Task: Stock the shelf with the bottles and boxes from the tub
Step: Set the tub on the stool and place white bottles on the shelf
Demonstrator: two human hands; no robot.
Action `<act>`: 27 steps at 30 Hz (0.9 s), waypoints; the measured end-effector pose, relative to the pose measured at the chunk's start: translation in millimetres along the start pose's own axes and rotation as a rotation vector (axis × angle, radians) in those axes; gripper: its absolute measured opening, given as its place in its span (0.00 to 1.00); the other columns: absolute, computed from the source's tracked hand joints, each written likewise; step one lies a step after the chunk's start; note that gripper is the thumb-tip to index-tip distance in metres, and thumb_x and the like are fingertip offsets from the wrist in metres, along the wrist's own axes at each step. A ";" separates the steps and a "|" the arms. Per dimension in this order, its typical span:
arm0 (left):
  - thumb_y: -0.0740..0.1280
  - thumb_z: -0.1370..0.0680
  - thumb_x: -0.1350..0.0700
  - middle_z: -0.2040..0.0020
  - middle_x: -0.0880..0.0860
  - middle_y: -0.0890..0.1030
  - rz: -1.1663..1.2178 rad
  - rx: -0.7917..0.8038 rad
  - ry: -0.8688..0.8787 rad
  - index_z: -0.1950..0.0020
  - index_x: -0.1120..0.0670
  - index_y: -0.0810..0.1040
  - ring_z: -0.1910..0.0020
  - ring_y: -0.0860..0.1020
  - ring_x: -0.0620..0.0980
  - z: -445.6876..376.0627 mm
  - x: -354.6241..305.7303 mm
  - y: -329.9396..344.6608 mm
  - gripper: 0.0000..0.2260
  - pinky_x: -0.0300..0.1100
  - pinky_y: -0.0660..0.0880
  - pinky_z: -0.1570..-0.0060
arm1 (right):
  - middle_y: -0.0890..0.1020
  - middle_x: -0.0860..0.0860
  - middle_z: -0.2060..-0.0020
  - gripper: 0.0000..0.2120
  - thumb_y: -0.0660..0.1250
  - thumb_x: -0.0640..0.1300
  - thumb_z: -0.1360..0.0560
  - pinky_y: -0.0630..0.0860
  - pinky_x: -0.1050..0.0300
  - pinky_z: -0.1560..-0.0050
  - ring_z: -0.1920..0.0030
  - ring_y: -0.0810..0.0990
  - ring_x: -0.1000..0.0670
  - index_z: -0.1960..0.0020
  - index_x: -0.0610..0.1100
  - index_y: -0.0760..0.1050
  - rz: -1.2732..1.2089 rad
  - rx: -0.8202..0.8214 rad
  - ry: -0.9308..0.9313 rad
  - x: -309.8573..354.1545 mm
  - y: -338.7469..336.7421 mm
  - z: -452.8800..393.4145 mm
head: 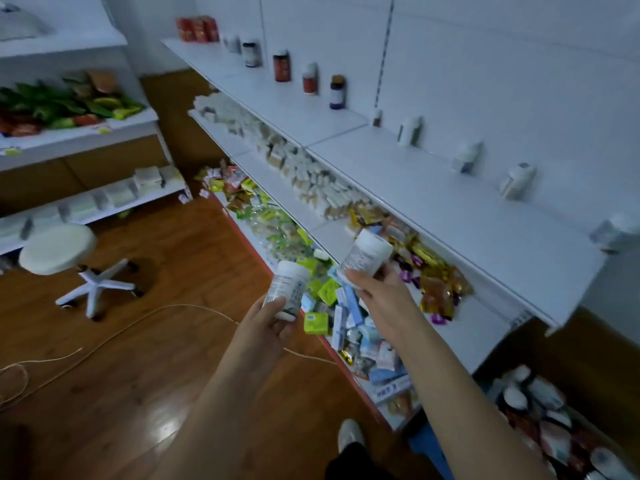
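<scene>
My left hand (268, 322) grips a white bottle (288, 287) with a printed label, held upright above the floor. My right hand (379, 292) grips a second white bottle (367, 257), tilted toward the shelving. Both sit in front of and below the white top shelf (433, 188), where a row of bottles stands along the back: dark and red ones (282, 65) at the left, white ones (517, 180) at the right. The tub (540, 410) with several bottles and packets lies at the bottom right on the floor.
Lower shelves hold small boxes (311, 168) and bright packets (429, 265). A white stool (59, 249) stands on the wooden floor at the left, with a thin cord (138, 322) across the floor. Another shelf unit (69, 133) with goods is at the far left. My shoe (349, 434) shows below.
</scene>
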State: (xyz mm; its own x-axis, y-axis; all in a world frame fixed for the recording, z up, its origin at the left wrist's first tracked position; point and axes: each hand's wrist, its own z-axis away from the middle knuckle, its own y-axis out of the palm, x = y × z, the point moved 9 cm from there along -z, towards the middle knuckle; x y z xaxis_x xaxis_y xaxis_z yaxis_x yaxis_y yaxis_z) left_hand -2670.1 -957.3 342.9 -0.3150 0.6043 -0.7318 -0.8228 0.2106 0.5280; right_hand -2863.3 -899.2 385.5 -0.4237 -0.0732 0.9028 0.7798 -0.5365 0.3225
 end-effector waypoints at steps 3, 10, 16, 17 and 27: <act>0.69 0.27 0.54 0.51 0.54 0.84 -0.021 0.004 0.072 0.38 0.56 0.76 0.51 0.80 0.51 -15.0 -41.9 -3.8 0.18 0.40 0.77 0.55 | 0.83 0.46 0.44 0.28 0.79 0.45 0.39 0.77 0.54 0.41 0.42 0.82 0.49 0.41 0.46 0.76 0.051 0.062 -0.073 30.2 38.7 -28.6; 0.69 0.23 0.63 0.50 0.53 0.85 -0.136 -0.031 0.178 0.43 0.52 0.77 0.47 0.83 0.51 -94.9 -140.9 0.7 0.11 0.47 0.77 0.39 | 0.83 0.53 0.44 0.27 0.77 0.37 0.31 0.76 0.54 0.40 0.41 0.81 0.54 0.36 0.52 0.74 0.180 0.147 -0.215 82.7 110.0 -148.5; 0.73 0.26 0.59 0.48 0.49 0.83 -0.330 -0.135 0.321 0.42 0.45 0.75 0.50 0.84 0.46 -185.9 -250.4 3.6 0.17 0.43 0.80 0.48 | 0.83 0.50 0.45 0.23 0.74 0.38 0.28 0.75 0.61 0.48 0.44 0.82 0.53 0.35 0.47 0.74 0.207 0.200 -0.266 132.3 175.1 -255.3; 0.74 0.27 0.56 0.47 0.49 0.83 -0.348 -0.151 0.344 0.41 0.44 0.75 0.50 0.84 0.46 -200.1 -267.8 4.2 0.17 0.43 0.80 0.47 | 0.83 0.51 0.45 0.23 0.74 0.39 0.28 0.75 0.61 0.49 0.44 0.82 0.54 0.35 0.47 0.74 0.210 0.208 -0.273 138.7 184.5 -271.1; 0.75 0.30 0.46 0.45 0.44 0.82 -0.462 -0.222 0.465 0.36 0.41 0.73 0.47 0.82 0.44 -317.6 -373.4 -2.0 0.24 0.43 0.80 0.45 | 0.83 0.53 0.45 0.23 0.74 0.44 0.27 0.75 0.64 0.51 0.45 0.81 0.56 0.34 0.49 0.72 0.332 0.219 -0.326 180.5 265.8 -418.1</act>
State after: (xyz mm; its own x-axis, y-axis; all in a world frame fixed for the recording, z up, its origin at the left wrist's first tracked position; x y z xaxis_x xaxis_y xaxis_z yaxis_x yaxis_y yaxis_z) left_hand -2701.1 -1427.4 478.3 -0.0379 0.0878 -0.9954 -0.9831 0.1754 0.0529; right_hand -2925.1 -1406.6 515.3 0.0013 0.0751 0.9972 0.9411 -0.3372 0.0242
